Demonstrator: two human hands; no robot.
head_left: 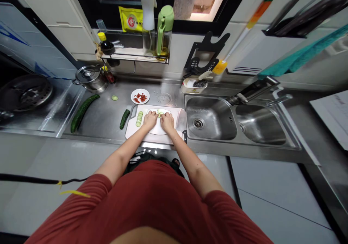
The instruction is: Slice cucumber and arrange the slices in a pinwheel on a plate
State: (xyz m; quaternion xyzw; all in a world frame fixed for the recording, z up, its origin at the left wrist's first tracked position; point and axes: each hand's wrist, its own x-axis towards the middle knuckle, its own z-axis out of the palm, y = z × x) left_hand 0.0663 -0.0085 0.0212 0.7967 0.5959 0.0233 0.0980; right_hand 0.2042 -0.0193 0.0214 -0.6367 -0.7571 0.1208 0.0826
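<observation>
Both my hands are over a white plate (pixel 157 131) on the pale cutting board (pixel 131 132). Green cucumber slices (pixel 161 111) lie near the plate's far rim, between my fingertips. My left hand (pixel 150 120) has its fingers bent and closed at the left of these slices. From the right, my right hand (pixel 167 122) pinches at the same slices; the fingers partly hide them. A row of overlapping cucumber slices (pixel 139 118) lies on the board, left of the plate. By the board's right edge rests a knife with a black handle (pixel 185 136).
A cut cucumber piece (pixel 124 119), a whole cucumber (pixel 83 113) and a cucumber end slice (pixel 114 98) lie on the steel counter. Behind the board stands a small plate of red pieces (pixel 140 96). A lidded pot (pixel 91 79) is at left, a double sink (pixel 212 137) at right.
</observation>
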